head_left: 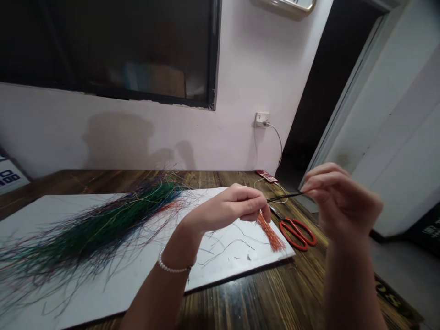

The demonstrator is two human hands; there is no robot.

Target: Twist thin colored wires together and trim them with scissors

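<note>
Fingers (256, 203) of both hands pinched closed on dark thin strands (286, 196), centre-right of frame; loose pinch could let strands slip and splay.

Table (237, 302), 6 o'clock: brown wood grain, glossy. Board (127, 293): white, smooth. Scissor handles (296, 233), 4 o'clock: red, smooth.

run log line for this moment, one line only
left hand: pinching dark strands | right hand: pinching same strands | scissors: beside white board | wire bundle: on board
</note>
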